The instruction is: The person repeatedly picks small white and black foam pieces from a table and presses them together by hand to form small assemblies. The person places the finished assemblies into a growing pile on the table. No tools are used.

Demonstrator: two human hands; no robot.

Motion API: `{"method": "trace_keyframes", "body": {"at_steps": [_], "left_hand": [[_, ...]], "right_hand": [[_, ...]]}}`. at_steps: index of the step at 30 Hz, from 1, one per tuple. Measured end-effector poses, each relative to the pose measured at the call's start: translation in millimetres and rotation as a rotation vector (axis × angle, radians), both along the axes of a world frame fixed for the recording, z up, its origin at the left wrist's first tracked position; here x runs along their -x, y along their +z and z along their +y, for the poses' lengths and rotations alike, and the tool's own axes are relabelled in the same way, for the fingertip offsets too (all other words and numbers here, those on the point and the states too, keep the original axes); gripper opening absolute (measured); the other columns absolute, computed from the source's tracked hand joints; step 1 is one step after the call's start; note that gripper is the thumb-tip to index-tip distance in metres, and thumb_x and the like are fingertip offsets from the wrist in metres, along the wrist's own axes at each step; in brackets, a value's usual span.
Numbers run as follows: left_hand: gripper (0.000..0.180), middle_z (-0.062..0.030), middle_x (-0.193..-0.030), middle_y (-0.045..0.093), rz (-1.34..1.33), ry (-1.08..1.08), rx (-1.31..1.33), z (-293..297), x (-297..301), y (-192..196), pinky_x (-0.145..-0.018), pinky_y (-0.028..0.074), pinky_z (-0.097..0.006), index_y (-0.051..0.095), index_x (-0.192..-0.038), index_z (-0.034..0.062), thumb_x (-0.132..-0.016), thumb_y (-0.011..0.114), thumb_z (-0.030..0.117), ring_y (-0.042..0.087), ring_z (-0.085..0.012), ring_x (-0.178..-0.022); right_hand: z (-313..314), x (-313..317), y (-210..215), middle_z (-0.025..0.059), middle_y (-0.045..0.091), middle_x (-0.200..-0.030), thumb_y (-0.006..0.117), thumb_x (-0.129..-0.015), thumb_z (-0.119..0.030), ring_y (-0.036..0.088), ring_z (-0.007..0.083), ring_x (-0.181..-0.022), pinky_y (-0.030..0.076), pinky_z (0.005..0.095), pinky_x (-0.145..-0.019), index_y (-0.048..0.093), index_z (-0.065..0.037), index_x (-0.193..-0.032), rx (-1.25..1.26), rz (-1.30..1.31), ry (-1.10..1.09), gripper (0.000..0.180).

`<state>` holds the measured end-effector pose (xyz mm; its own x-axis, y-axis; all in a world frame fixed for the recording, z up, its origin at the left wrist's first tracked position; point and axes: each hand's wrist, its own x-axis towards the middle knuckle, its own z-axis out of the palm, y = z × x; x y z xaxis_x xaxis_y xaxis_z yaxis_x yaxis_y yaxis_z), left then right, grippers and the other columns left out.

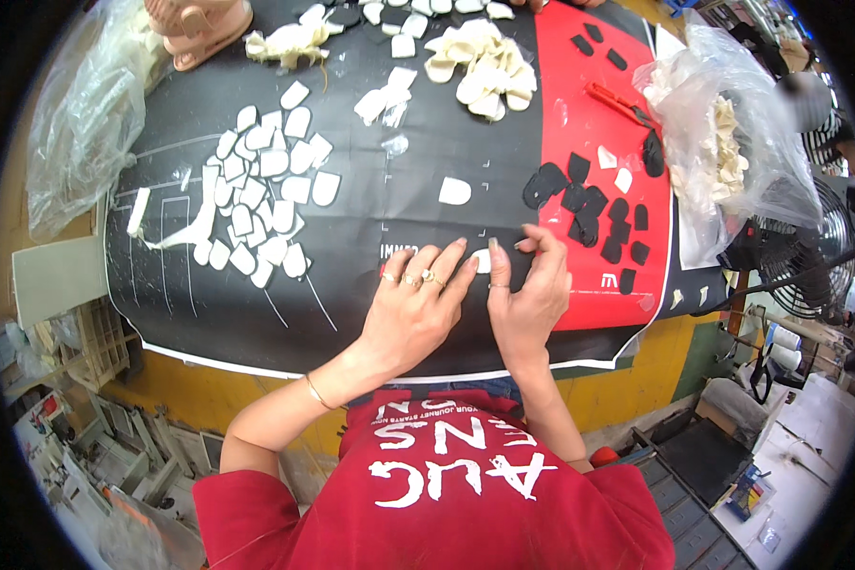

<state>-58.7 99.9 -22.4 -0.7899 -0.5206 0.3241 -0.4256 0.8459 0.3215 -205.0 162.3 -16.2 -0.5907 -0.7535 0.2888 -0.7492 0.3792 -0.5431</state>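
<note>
A small white piece with one rounded end lies on the black mat between my two hands. My left hand rests palm down just left of it, fingers stretched out and its nearest fingertip beside the piece. On the other side, my right hand has its thumb against or very near the piece, fingers bent and apart from the thumb. Whether either hand grips it I cannot tell. Farther out lies another white rounded piece. To the left spreads a loose heap of similar white pieces.
Black pieces lie on the red part of the mat, below a red-handled tool. Cream fabric pieces sit at the back. Clear plastic bags flank the table; a fan stands at right.
</note>
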Motion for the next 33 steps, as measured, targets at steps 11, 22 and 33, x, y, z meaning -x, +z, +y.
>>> {"method": "trace_keyframes", "body": {"at_steps": [11,22,33], "left_hand": [[0.053,-0.0143,-0.142,0.049,-0.069,0.010,-0.077,-1,3,8,-0.103,0.037,-0.047,0.059,-0.135,0.0120,-0.085,0.073,0.026,0.051,-0.0301,-0.120],[0.073,-0.0228,-0.156,0.032,-0.212,0.476,0.021,-35,-80,11,-0.119,0.012,-0.053,0.043,-0.149,0.0040,-0.088,0.069,0.036,0.028,-0.0398,-0.145],[0.073,-0.0263,-0.154,0.034,0.141,0.586,0.140,-29,-71,-4,-0.118,0.019,-0.054,0.040,-0.149,0.0006,-0.087,0.072,0.022,0.032,-0.0392,-0.143]], "right_hand": [[4,2,2,0.0049,0.062,-0.088,0.075,-0.087,-0.017,0.058,0.0190,-0.075,0.041,0.0345,-0.067,0.062,-0.005,-0.108,0.155,-0.167,-0.002,0.028],[-12,117,21,0.0084,0.064,-0.096,0.073,-0.089,-0.023,0.061,0.0276,-0.090,0.041,0.0408,-0.079,0.069,-0.006,-0.102,0.059,0.044,0.011,0.023],[-59,145,23,0.0153,0.068,-0.089,0.078,-0.084,-0.014,0.067,0.0294,-0.078,0.051,0.0401,-0.069,0.068,-0.003,-0.095,-0.112,-0.224,0.070,0.019]]}}
